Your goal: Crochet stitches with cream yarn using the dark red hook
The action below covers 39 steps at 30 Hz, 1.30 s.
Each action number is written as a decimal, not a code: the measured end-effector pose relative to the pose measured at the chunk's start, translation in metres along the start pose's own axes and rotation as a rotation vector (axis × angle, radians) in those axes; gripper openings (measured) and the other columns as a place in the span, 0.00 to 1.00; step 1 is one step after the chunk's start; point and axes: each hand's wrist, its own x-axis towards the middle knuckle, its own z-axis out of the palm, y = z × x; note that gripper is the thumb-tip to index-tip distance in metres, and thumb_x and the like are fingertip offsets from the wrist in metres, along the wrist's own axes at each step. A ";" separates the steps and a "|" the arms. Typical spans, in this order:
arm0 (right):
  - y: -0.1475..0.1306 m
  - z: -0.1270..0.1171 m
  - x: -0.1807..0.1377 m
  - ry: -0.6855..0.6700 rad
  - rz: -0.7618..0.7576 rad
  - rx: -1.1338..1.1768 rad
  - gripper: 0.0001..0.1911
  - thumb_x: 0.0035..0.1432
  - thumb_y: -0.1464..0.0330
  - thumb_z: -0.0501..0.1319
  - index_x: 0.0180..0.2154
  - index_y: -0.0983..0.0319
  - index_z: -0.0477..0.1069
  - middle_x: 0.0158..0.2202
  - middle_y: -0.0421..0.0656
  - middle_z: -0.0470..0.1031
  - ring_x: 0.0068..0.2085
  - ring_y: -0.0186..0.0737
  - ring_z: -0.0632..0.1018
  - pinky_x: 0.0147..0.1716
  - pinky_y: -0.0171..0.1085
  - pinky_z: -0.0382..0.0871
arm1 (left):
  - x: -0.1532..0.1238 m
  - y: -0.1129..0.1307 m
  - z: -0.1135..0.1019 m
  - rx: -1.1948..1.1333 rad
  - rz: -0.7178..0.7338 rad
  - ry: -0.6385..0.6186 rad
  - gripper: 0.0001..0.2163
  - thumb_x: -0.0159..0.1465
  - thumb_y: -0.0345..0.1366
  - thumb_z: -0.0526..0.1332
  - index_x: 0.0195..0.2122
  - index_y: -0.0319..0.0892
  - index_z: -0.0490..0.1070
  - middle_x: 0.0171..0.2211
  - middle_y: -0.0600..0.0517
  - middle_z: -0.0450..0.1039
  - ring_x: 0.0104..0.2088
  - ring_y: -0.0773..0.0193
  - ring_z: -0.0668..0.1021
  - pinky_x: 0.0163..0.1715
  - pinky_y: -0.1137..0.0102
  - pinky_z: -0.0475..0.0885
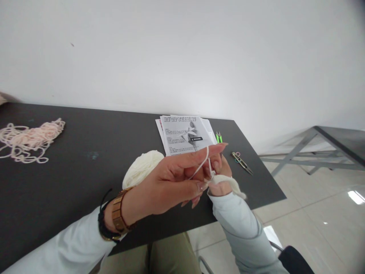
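My left hand (162, 186) pinches a small white crochet piece (229, 182) at its edge between thumb and fingers. A strand of white yarn (203, 164) loops over its outstretched index finger. Behind it, my right hand (225, 167) is closed on a thin crochet hook (211, 173), of which only a bit near the stitches shows; the rest is hidden by the fingers. The crochet piece hangs across the right wrist. A cream-white yarn ball (142, 167) sits on the table behind my left hand, partly covered by it.
Printed sheets (179, 133) with a flower picture lie by the wall on the dark table (85, 179). Green-handled scissors (219, 137) and metal thread snips (242, 163) are to the right. Loose pink yarn (34, 139) lies far left. A grey-framed table (313, 152) stands beyond the right edge.
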 end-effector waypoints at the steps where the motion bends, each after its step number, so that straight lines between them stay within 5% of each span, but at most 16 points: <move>1: 0.001 0.001 0.002 -0.028 0.003 0.006 0.31 0.28 0.48 0.77 0.16 0.56 0.57 0.13 0.34 0.62 0.16 0.34 0.65 0.13 0.36 0.62 | -0.001 -0.001 -0.001 0.007 -0.010 0.002 0.27 0.62 0.22 0.60 0.58 0.57 0.71 0.24 0.57 0.66 0.21 0.77 0.67 0.20 0.83 0.65; 8: -0.001 0.010 0.001 -0.173 -0.088 0.178 0.24 0.50 0.60 0.71 0.18 0.56 0.57 0.15 0.31 0.60 0.13 0.29 0.61 0.11 0.31 0.61 | -0.005 -0.004 -0.002 -0.022 -0.030 0.045 0.26 0.64 0.25 0.61 0.59 0.62 0.69 0.25 0.58 0.67 0.20 0.78 0.70 0.20 0.84 0.66; 19: -0.004 0.005 0.002 -0.179 -0.114 0.180 0.17 0.43 0.61 0.76 0.19 0.56 0.69 0.16 0.34 0.67 0.17 0.32 0.68 0.14 0.32 0.63 | -0.004 -0.003 -0.003 -0.118 -0.046 0.060 0.26 0.61 0.24 0.62 0.55 0.62 0.73 0.25 0.58 0.68 0.20 0.78 0.70 0.18 0.82 0.63; 23: -0.012 -0.004 -0.002 -0.166 -0.195 -0.006 0.07 0.47 0.68 0.75 0.27 0.53 0.79 0.22 0.36 0.75 0.22 0.32 0.74 0.19 0.32 0.67 | -0.002 -0.001 -0.009 -0.105 -0.096 0.136 0.28 0.57 0.24 0.62 0.57 0.53 0.73 0.20 0.60 0.62 0.16 0.76 0.64 0.17 0.79 0.60; 27: -0.021 -0.012 -0.003 -0.111 -0.304 -0.299 0.07 0.46 0.72 0.75 0.28 0.56 0.82 0.28 0.41 0.80 0.29 0.35 0.79 0.27 0.34 0.74 | 0.001 0.006 -0.022 0.206 -0.111 0.238 0.31 0.53 0.25 0.59 0.60 0.46 0.71 0.19 0.59 0.62 0.18 0.74 0.61 0.19 0.76 0.59; 30: -0.025 -0.010 -0.002 -0.084 -0.356 -0.462 0.07 0.48 0.75 0.73 0.29 0.58 0.82 0.30 0.42 0.82 0.31 0.37 0.81 0.32 0.36 0.76 | 0.004 0.015 -0.027 0.509 -0.125 0.261 0.24 0.59 0.35 0.61 0.58 0.43 0.73 0.35 0.49 0.77 0.25 0.70 0.68 0.23 0.74 0.62; 33: -0.026 -0.006 -0.002 -0.106 -0.386 -0.569 0.04 0.51 0.74 0.71 0.29 0.59 0.81 0.31 0.43 0.82 0.32 0.37 0.82 0.35 0.37 0.77 | 0.006 0.020 -0.028 0.674 -0.155 0.248 0.29 0.59 0.43 0.67 0.61 0.41 0.69 0.45 0.44 0.77 0.36 0.62 0.73 0.32 0.71 0.69; 39: -0.024 -0.008 -0.003 -0.079 -0.350 -0.661 0.04 0.52 0.73 0.71 0.30 0.57 0.82 0.32 0.43 0.82 0.33 0.38 0.81 0.35 0.38 0.76 | 0.006 0.016 -0.034 0.636 -0.166 0.242 0.30 0.59 0.38 0.67 0.63 0.40 0.66 0.30 0.52 0.73 0.31 0.65 0.72 0.32 0.69 0.68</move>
